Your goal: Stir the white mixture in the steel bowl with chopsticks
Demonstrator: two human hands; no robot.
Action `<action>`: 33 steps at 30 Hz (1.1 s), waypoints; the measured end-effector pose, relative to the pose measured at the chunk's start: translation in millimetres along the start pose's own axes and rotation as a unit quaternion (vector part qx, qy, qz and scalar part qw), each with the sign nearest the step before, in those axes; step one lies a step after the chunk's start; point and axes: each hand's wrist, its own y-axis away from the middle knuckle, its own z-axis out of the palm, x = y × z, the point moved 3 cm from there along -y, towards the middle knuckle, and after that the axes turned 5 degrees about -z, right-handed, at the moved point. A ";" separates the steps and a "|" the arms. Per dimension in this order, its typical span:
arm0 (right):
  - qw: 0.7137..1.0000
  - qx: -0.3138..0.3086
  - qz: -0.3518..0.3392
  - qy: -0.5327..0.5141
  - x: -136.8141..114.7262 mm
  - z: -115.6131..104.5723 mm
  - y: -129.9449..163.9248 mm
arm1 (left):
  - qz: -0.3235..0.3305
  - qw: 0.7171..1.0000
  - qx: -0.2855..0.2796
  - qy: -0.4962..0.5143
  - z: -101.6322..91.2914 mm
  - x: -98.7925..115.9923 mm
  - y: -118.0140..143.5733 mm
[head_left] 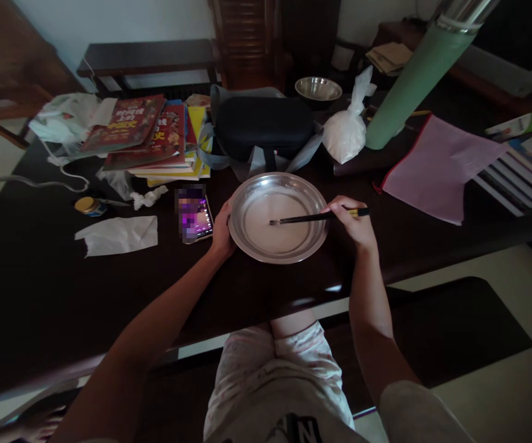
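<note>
Chopsticks sit pinched in my right hand, their tips dipped into pale liquid in a steel bowl on the dark table. I see my left hand cupped against the bowl's left rim. Just left of that hand lies a lit phone.

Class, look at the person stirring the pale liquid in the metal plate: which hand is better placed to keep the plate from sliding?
Left. The left hand touches the metal plate rim; the right hand holds the chopsticks.
</note>
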 end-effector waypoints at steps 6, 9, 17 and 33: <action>0.997 0.072 0.026 -0.013 0.1 -5.4 1.3 | -0.004 1.000 -0.002 -0.003 -0.6 -0.1 -0.5; 1.000 0.001 0.010 -0.009 -2.6 -0.3 0.4 | -0.001 1.000 -0.008 -0.001 -0.2 0.3 -0.2; 0.998 0.053 0.017 -0.011 3.1 -5.0 1.0 | -0.005 1.000 -0.006 0.002 -1.9 -2.2 -1.9; 0.999 0.038 -0.001 0.003 0.7 -3.1 0.1 | 0.004 1.000 -0.007 0.002 -1.7 -1.4 -1.0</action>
